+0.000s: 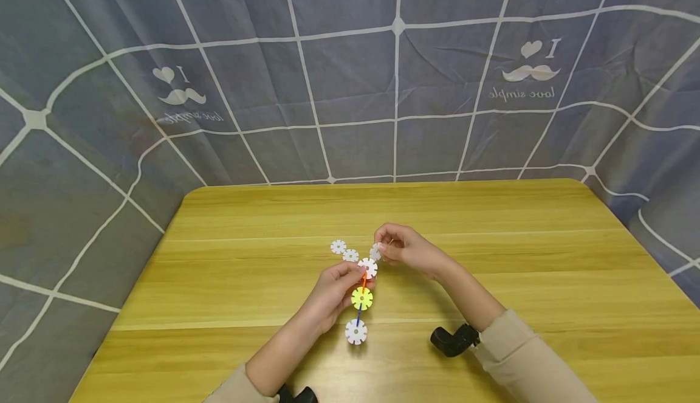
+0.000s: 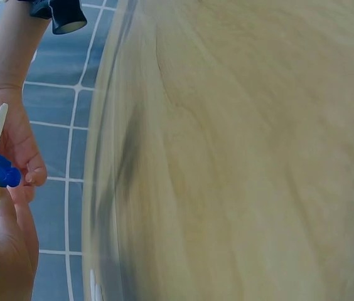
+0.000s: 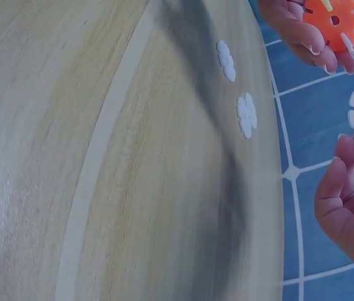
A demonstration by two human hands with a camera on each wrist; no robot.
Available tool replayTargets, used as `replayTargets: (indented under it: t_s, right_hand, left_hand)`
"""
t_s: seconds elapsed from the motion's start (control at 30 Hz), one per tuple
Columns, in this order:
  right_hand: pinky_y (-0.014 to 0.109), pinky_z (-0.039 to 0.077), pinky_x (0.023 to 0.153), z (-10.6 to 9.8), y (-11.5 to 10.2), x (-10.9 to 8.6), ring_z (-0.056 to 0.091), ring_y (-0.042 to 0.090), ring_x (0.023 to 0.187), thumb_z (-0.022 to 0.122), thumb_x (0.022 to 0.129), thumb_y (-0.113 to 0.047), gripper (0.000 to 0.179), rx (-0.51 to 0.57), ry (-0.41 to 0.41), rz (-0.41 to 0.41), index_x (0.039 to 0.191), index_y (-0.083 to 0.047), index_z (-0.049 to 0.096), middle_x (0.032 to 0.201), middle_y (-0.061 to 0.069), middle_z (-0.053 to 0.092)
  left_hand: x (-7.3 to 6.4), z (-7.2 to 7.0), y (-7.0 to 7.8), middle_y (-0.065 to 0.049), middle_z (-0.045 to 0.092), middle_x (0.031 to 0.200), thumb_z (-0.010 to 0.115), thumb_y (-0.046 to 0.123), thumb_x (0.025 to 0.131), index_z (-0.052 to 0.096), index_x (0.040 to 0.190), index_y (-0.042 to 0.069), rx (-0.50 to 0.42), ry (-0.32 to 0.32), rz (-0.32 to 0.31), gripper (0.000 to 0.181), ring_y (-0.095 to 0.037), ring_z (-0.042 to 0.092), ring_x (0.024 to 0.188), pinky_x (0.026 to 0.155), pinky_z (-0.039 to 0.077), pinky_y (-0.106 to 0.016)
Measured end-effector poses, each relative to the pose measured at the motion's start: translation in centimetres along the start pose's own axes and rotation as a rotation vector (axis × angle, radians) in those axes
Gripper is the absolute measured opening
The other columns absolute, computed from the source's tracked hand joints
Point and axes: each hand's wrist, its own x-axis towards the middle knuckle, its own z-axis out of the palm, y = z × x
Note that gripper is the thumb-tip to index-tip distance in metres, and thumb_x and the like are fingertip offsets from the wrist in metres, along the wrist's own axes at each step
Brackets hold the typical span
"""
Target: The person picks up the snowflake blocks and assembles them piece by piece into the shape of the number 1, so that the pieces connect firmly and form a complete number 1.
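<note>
My left hand (image 1: 332, 296) grips a chain of notched plastic snowflake discs between thumb and fingers. In the head view the chain shows a white disc (image 1: 368, 268) at the top, then an orange disc (image 3: 334, 21), a yellow disc (image 1: 361, 298), a blue disc (image 2: 1, 170) and a white end disc (image 1: 356, 332). With thumb and fingertips my right hand (image 1: 414, 252) pinches another white disc (image 1: 375, 251) against the top one; in the right wrist view the two meet at their edges. How deep their slots sit cannot be told.
Two loose white discs, one farther left (image 1: 338, 247) and one nearer the hands (image 1: 350, 255), lie flat on the wooden table (image 1: 246, 293). A grey curtain (image 1: 350, 87) with white lines hangs behind the table. Black wrist mounts (image 1: 455, 340) sit at both sleeves.
</note>
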Motion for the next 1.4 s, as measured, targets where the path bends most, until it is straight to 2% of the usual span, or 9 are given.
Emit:
replayTargets:
  t_s: [0.33,0.57,0.8,0.93,1.13,1.23,1.4]
  right_hand:
    - [0.023,0.042,0.061,0.2,-0.3,-0.1,0.044,0.017,0.069,0.051,0.094,-0.001,0.005,0.001,0.009,-0.002,0.095,0.004,0.051,0.083,0.005,0.047]
    - [0.026,0.051,0.069,0.3,-0.1,-0.1,0.052,0.015,0.07,0.054,0.092,0.001,0.009,0.015,0.04,-0.012,0.097,0.009,0.053,0.085,0.006,0.052]
    - [0.028,0.052,0.072,0.5,0.0,0.0,0.054,0.016,0.075,0.048,0.093,0.005,0.007,0.102,-0.005,0.002,0.098,0.009,0.051,0.087,0.008,0.05]
    - [0.032,0.053,0.076,0.7,0.0,0.0,0.056,0.015,0.077,0.05,0.093,0.004,0.013,0.107,-0.003,-0.004,0.102,0.014,0.049,0.089,0.008,0.051]
    - [0.047,0.049,0.087,1.1,0.1,0.1,0.06,0.013,0.079,0.055,0.092,-0.001,0.028,0.1,0.04,-0.015,0.111,0.019,0.049,0.088,0.006,0.058]
    - [0.047,0.048,0.087,1.4,0.2,0.1,0.062,0.012,0.079,0.057,0.092,-0.003,0.03,0.123,0.074,-0.014,0.111,0.019,0.051,0.088,0.007,0.061]
    - [0.036,0.053,0.082,2.0,0.3,0.0,0.065,0.012,0.082,0.061,0.089,-0.003,0.031,0.163,0.135,-0.03,0.11,0.018,0.052,0.098,0.017,0.062]
  left_hand:
    - [-0.1,0.0,0.0,-0.004,0.065,0.085,0.051,0.005,0.094,0.058,0.096,-0.003,-0.005,-0.011,-0.012,0.011,-0.01,0.064,0.078,0.067,0.053,-0.019]
    - [-0.2,-0.1,0.0,-0.005,0.064,0.087,0.051,0.005,0.095,0.057,0.097,-0.004,-0.014,-0.004,-0.008,0.011,-0.011,0.064,0.078,0.067,0.054,-0.02]
    - [-0.3,-0.1,0.0,-0.005,0.065,0.087,0.052,0.006,0.095,0.058,0.1,-0.005,-0.004,-0.005,-0.004,0.013,-0.011,0.064,0.08,0.068,0.054,-0.021]
    - [-0.4,-0.1,-0.1,-0.004,0.064,0.085,0.052,0.006,0.095,0.058,0.099,-0.005,0.003,-0.002,0.008,0.014,-0.01,0.064,0.078,0.067,0.054,-0.021]
    - [-0.4,0.1,-0.3,-0.003,0.065,0.083,0.052,0.006,0.095,0.059,0.098,-0.007,0.019,0.035,0.036,0.015,-0.01,0.064,0.076,0.065,0.053,-0.019]
    - [-0.4,0.1,-0.4,-0.004,0.066,0.083,0.052,0.006,0.095,0.059,0.1,-0.008,0.028,0.066,0.062,0.017,-0.009,0.064,0.075,0.066,0.053,-0.019]
    - [-0.6,0.3,-0.5,-0.006,0.068,0.082,0.053,0.006,0.094,0.059,0.102,-0.01,0.068,0.117,0.112,0.019,-0.009,0.064,0.075,0.066,0.051,-0.017]
